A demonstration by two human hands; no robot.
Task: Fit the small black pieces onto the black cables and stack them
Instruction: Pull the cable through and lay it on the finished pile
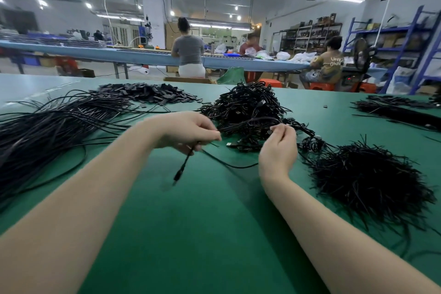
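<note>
Left hand (pixel 188 130) pinches a black cable (pixel 183 164), plug end hanging at 6 o'clock; right hand (pixel 279 143) pinches another end (tangle at 12). Cable: light, limp; grip nr plug

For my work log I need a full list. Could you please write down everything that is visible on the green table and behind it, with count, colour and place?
table: one, green, foreground
straight cables: one large bundle, black, left side
small pieces: one flat pile, black, far left-centre
tangled cables: one heap, black, centre, beyond the hands
thin ties: one bushy pile, black, right side
long bundle: one, black, far right edge
held cable: one, black, hanging below the left hand, plug end down
seated workers: three, at the long blue bench behind
shelving: blue racks, far right
left hand: grips the held cable
right hand: pinches a cable end by the tangled cables
</note>
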